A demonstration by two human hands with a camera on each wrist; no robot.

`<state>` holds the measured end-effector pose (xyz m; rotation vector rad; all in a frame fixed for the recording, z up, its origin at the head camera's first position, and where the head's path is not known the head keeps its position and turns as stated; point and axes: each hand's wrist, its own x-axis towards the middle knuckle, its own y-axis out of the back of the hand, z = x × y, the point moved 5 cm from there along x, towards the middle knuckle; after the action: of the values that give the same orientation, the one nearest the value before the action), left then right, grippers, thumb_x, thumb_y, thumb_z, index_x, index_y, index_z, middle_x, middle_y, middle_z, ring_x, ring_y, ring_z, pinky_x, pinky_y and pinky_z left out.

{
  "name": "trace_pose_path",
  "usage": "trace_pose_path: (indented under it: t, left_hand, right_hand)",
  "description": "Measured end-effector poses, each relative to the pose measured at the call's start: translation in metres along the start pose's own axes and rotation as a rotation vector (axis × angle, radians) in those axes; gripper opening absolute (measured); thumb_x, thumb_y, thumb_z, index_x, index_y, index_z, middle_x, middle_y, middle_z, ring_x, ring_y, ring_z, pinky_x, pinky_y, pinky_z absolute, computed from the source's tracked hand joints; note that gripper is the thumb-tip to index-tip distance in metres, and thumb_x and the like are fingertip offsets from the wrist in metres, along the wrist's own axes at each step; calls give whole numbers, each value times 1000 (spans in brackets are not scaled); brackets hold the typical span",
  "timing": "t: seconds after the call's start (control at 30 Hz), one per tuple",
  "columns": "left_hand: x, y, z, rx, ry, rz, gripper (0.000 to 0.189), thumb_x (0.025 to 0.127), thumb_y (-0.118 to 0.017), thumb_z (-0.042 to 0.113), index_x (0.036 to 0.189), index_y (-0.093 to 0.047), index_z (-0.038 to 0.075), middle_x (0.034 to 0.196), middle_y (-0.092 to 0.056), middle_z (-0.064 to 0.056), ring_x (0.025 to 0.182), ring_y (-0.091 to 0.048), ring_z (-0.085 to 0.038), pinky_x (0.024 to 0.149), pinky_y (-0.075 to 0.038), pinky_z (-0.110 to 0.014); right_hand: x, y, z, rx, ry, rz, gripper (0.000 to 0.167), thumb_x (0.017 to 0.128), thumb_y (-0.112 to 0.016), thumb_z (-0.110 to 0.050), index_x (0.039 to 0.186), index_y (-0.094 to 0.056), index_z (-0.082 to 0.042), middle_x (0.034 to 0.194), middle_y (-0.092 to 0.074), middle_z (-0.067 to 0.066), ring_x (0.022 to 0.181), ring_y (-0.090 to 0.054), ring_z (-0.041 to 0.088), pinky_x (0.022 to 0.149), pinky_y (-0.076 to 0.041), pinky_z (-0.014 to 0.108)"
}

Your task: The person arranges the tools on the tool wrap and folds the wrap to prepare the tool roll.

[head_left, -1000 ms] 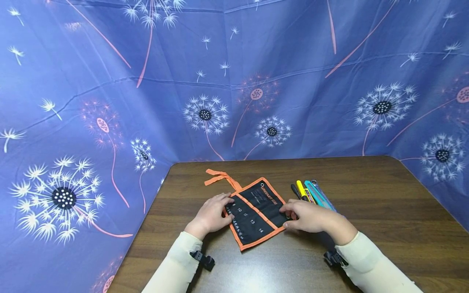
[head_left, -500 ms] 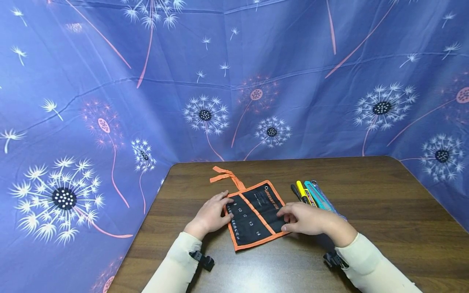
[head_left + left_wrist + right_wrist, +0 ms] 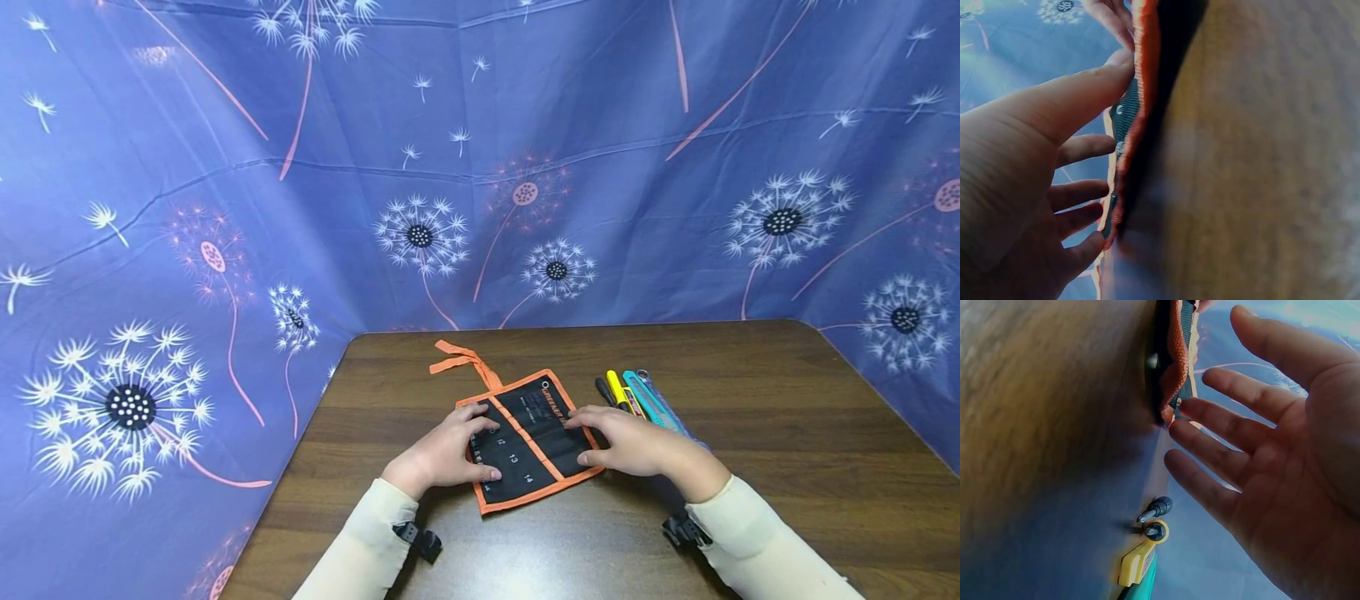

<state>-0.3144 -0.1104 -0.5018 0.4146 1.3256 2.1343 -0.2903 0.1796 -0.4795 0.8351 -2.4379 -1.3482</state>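
Observation:
A black fabric tool pouch (image 3: 528,442) with orange trim and printed size numbers lies unrolled on the table, angled, its orange tie straps (image 3: 465,358) spread toward the back. My left hand (image 3: 442,450) rests over the pouch's left side, thumb and fingers spread on the black cloth. At the right side, my right hand (image 3: 633,442) has its fingertips and thumb over the orange border. The right wrist view shows that hand's fingers (image 3: 1229,422) extended and apart, close to the pouch's corner. Seen from the left wrist, the left thumb lies at the near orange edge (image 3: 1145,62).
Just behind my right hand lie a slim black tool (image 3: 603,389), a yellow tool (image 3: 617,389) and a teal utility knife (image 3: 651,402), with a bluish item alongside. The wooden table (image 3: 795,417) meets a blue dandelion-print cloth (image 3: 645,250) at the back.
The pouch has turned slightly and its straps have shifted right. My left hand has slid further onto the cloth, and my right hand's fingers have spread out.

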Motion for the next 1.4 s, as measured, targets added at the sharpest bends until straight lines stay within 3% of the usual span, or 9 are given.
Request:
trace_pose_path:
  t: [0.1,0.23,0.37,0.53,0.8,1.4]
  left_hand:
    - [0,-3,0,15,4,-24,83,81,-83,64,150,-57,27,169,-29,-6,156,-26,-29,118,-35,-51]
    - [2,-5,0,46,-8,-25,93,76,-84,69,152,-55,25,170,-29,-8,157,-22,-30,124,-22,-53]
    - [3,-7,0,88,-18,-25,97,75,-83,71,154,-52,23,170,-29,-10,158,-21,-29,126,-14,-54]
    - [4,-8,1,94,-36,-24,94,79,-85,64,155,-51,19,170,-28,-9,157,-23,-30,125,-18,-52]
    - [4,-10,8,40,-60,-53,82,85,-86,46,156,-51,22,171,-27,-1,158,-22,-23,119,-35,-48]
    - [4,-9,4,48,-41,-36,69,89,-81,45,151,-57,27,168,-34,0,156,-28,-26,119,-33,-51]
  right_hand:
    - [0,-2,1,-19,-10,-15,52,97,-77,-32,142,-64,-9,153,-52,15,140,-49,38,107,-44,59]
    - [1,-3,1,-51,-16,-16,50,97,-78,-33,138,-67,-9,149,-55,13,138,-51,37,107,-44,58]
    - [0,-3,1,-62,-21,-20,48,96,-79,-35,136,-68,-11,142,-60,7,135,-53,35,106,-45,57]
    - [-1,-4,-1,-49,-50,-33,47,96,-79,-35,136,-68,-13,140,-60,3,136,-52,33,106,-45,57]
    - [-1,-5,-4,-65,-63,-36,47,93,-82,-34,134,-70,-14,135,-62,-3,133,-54,30,106,-46,55]
    - [1,-3,-6,-23,7,-12,42,94,-81,-24,132,-70,-12,128,-65,-3,120,-62,25,98,-51,52]
